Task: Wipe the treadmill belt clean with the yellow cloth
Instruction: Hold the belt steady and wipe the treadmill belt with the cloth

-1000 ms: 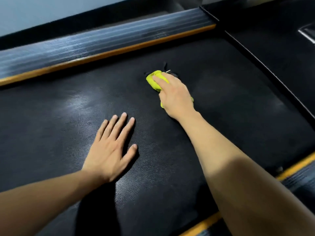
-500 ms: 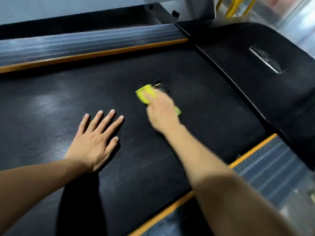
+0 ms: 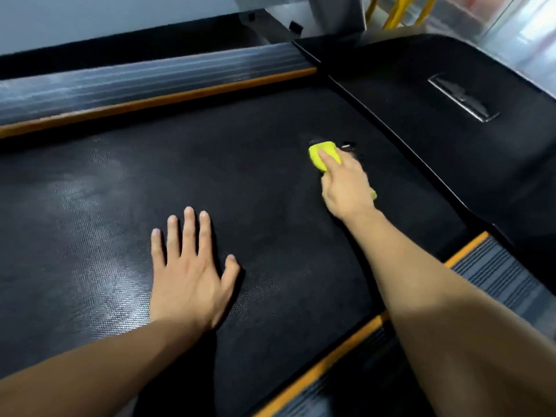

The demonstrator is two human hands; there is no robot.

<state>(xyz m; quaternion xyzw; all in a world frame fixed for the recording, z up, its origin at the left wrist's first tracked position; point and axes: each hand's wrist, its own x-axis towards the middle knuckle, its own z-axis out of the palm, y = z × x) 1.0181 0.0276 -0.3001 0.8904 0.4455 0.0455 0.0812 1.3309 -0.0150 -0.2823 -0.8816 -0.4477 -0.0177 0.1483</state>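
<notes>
Right hand (image 3: pixel 346 188) presses bunched bright yellow cloth (image 3: pixel 323 155) onto black textured treadmill belt (image 3: pixel 240 164), fingers curled over it, index finger laid along top. Cloth mostly under palm; yellow wad pokes out past fingertips at 11 o'clock, small sliver shows at 4 o'clock by heel of hand. Cloth sits toward belt's 2 o'clock area, near black plastic motor cover (image 3: pixel 436 115). Left hand (image 3: pixel 189 275) flat on belt, fingers spread, holding nothing.
</notes>
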